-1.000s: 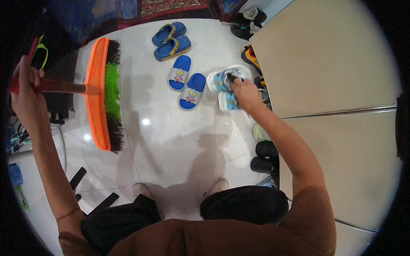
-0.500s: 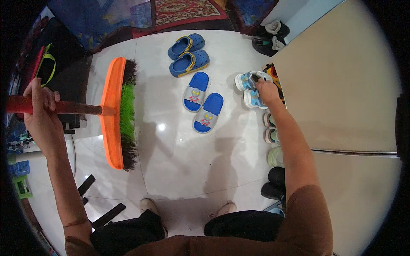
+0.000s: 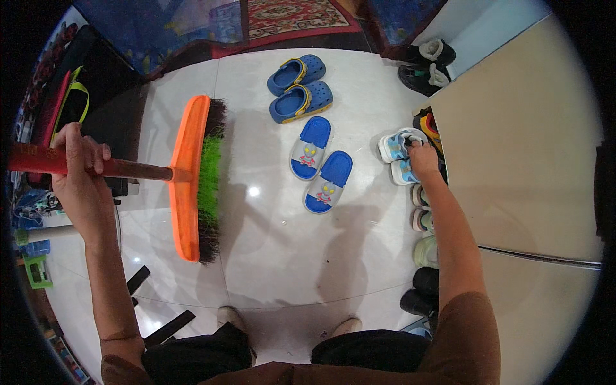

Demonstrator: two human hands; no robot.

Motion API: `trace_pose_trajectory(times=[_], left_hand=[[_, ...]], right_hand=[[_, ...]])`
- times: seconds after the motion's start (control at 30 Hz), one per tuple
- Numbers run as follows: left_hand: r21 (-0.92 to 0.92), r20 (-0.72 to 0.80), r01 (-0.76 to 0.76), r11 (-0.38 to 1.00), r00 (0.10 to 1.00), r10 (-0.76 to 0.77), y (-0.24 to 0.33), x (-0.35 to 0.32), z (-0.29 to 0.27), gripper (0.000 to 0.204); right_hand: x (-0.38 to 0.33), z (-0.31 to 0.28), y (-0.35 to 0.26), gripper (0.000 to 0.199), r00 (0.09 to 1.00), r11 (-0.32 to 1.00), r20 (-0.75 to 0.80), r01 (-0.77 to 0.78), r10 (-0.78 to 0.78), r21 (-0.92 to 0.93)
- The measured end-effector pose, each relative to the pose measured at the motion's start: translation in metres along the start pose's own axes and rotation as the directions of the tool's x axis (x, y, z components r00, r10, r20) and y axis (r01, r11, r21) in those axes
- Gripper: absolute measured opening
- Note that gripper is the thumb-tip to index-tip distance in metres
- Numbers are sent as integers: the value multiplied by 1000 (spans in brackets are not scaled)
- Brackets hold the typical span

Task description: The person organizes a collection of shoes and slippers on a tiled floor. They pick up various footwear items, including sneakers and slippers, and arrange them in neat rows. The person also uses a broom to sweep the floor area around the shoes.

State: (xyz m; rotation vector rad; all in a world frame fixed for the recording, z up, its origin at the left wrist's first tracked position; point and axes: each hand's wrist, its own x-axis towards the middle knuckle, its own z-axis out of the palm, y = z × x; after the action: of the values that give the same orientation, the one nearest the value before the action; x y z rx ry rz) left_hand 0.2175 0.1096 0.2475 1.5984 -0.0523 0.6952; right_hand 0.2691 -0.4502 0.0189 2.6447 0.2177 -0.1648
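Observation:
My left hand (image 3: 82, 186) is wrapped round the red handle of a broom (image 3: 187, 179), which has an orange head with green and black bristles facing right. On the right, the fingers of my right hand (image 3: 425, 160) are closed on a pair of blue-and-white sneakers (image 3: 403, 172), at their openings. My fingertips are partly hidden inside the shoes. The sneakers are beside the lower edge of the beige cabinet (image 3: 513, 141). Between my hands lie blue-and-grey slides (image 3: 328, 183) with a cartoon figure on the straps. Beyond them are blue clogs (image 3: 301, 99) with yellow trim.
Several shoes line the cabinet's foot, among them pale green ones (image 3: 426, 251) and black ones (image 3: 420, 300). Dark fleece-lined shoes (image 3: 423, 77) stand at the far right. A patterned red rug (image 3: 295, 19) lies beyond the floor's far edge. Black bars (image 3: 168, 327) extend at lower left.
The whole view has shifted, so things appear further right and lower. The sneakers look slightly closer to the cabinet, still in my right hand. My left hand keeps its grip on the broom.

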Motion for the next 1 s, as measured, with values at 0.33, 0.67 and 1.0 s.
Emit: trace_pose_trajectory(times=[0.33,0.67,1.0], left_hand=[[-29,-33,46,999,998,-47,-18,-2,-5,13],[139,59,-4,990,998,-4,-41,-3,-17,17],[135,126,35,990,991,-53,-44,-4,-29,12]], right_hand=[[-23,-29,-29,24,996,1000,-85,13,-11,21],[-3,-138,-191,74,957,605,289,-225,-9,764],[13,-89,-224,25,963,599,149,-258,226,758]])
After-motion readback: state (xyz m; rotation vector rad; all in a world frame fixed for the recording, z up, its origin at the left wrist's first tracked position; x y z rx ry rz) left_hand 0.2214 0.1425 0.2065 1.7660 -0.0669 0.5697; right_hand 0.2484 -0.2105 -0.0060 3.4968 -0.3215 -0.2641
